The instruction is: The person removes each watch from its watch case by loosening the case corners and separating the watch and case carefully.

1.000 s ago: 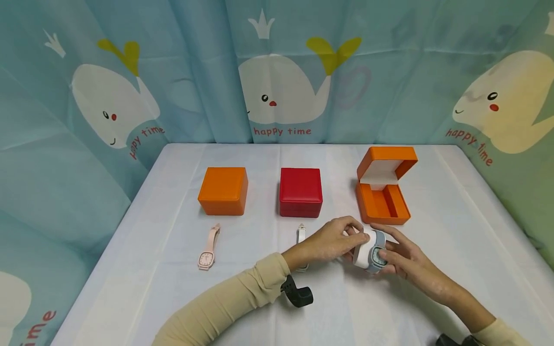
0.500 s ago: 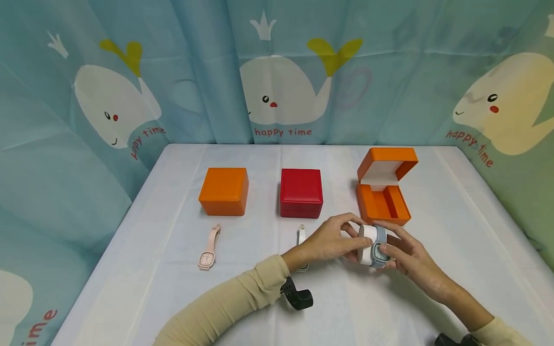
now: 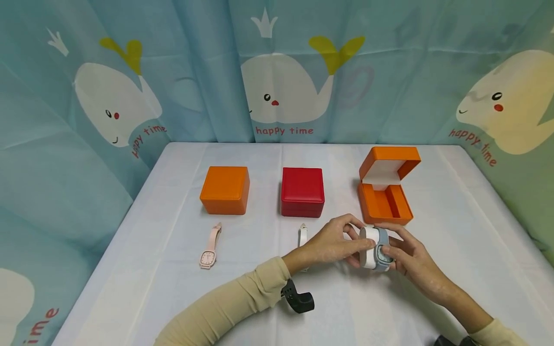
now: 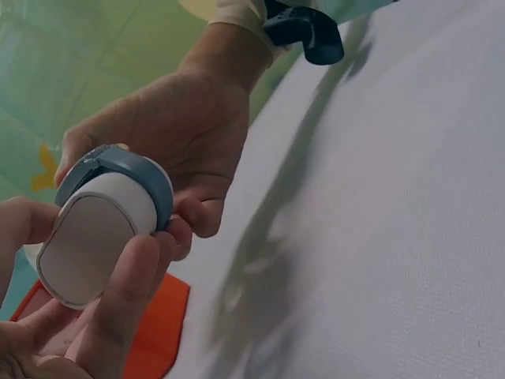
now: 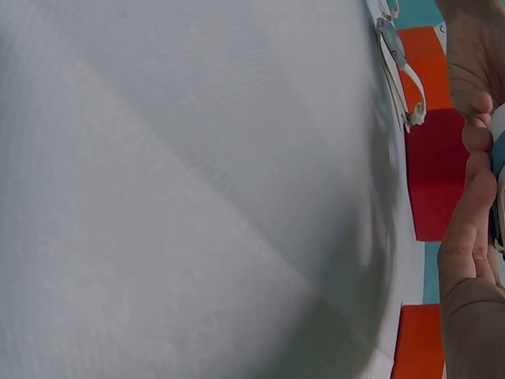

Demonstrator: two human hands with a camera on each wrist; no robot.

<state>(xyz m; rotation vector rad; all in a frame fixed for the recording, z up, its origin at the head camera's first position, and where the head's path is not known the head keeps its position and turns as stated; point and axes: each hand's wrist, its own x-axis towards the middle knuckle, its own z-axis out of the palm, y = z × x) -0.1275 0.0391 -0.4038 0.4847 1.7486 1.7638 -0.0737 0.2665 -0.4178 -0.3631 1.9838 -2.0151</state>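
Observation:
Both hands hold a white watch pillow (image 3: 368,254) above the table. Around its right part runs a watch with a light blue strap (image 3: 383,236), its dial (image 3: 383,253) facing up and partly under the right thumb. With thumb and fingers, my left hand (image 3: 335,242) grips the pillow's left end. My right hand (image 3: 413,257) pinches the watch and pillow from the right. In the left wrist view the pillow's flat end (image 4: 87,249) shows between the left fingers, with the strap (image 4: 134,174) behind it. Just beyond the hands stands an orange box (image 3: 376,204), lid raised.
A closed orange box (image 3: 224,191) and a closed red box (image 3: 302,192) stand to the left. In front of them lie a pink watch (image 3: 210,247) and a white watch (image 3: 303,234), the latter partly behind my left arm. A printed curtain (image 3: 195,72) surrounds the white table.
The watch pillow has shifted slightly right and turned a little in my hands, now standing straighter. Both hands keep their hold. The boxes and other watches stay put.

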